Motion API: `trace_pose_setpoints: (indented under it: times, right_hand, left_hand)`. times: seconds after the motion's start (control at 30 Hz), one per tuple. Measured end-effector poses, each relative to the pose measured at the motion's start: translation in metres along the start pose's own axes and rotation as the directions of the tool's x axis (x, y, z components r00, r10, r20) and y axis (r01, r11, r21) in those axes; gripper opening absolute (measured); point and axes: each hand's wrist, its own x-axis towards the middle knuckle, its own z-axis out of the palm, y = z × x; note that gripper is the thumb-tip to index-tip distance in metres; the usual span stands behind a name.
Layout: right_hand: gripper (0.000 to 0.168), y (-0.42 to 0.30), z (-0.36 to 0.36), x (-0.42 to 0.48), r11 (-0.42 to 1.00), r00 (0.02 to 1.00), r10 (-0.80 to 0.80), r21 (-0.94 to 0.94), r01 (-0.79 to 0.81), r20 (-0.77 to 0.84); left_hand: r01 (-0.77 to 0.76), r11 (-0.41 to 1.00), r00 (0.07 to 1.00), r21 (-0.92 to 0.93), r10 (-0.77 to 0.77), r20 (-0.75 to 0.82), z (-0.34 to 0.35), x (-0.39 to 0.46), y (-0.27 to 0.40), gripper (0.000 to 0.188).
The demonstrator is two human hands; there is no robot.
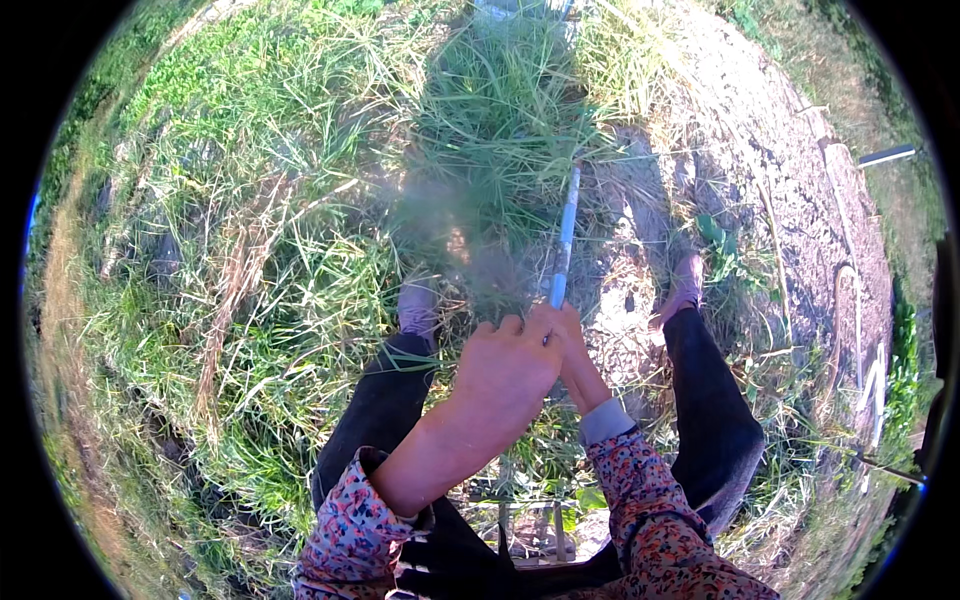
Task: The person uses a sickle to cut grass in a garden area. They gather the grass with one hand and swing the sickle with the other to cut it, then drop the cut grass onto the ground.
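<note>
Both hands meet at the near end of a pale blue metal pole, which points away from me over the grass. My left hand is closed at the pole's near end, its fingers close against my right hand. Just beside it, my right hand is wrapped around the same pole, partly covered by the left. The far end of the pole runs into a tuft of long green grass, where it is hidden from view. A blurred patch lies over the grass left of the pole.
My feet stand apart on either side of the pole. Dry stalks lie in the grass on the left. Bare, pebbly soil with thin sticks stretches along the right. A slatted frame shows behind my legs.
</note>
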Motion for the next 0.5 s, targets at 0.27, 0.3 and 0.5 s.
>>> trace_pose_setpoints:
  times: [0.27, 0.3, 0.5]
  right_hand:
    - [0.017, -0.009, 0.012, 0.047, 0.939, 0.984, 0.155, 0.297, -0.174, 0.084]
    - [0.016, -0.009, 0.019, 0.047, 0.942, 0.982, 0.154, 0.282, -0.180, 0.112]
    - [0.010, 0.014, 0.025, -0.006, 0.813, 0.937, -0.272, -0.470, 0.345, 0.217]
  left_hand:
    - [-0.018, 1.000, 1.000, -0.010, 0.018, -0.025, -0.002, 0.000, 0.001, 0.042]
    - [-0.020, 1.000, 1.000, -0.010, 0.020, -0.022, -0.002, 0.000, 0.001, 0.041]
    - [-0.050, 0.999, 0.999, -0.012, 0.050, 0.009, 0.003, 0.004, 0.005, 0.042]
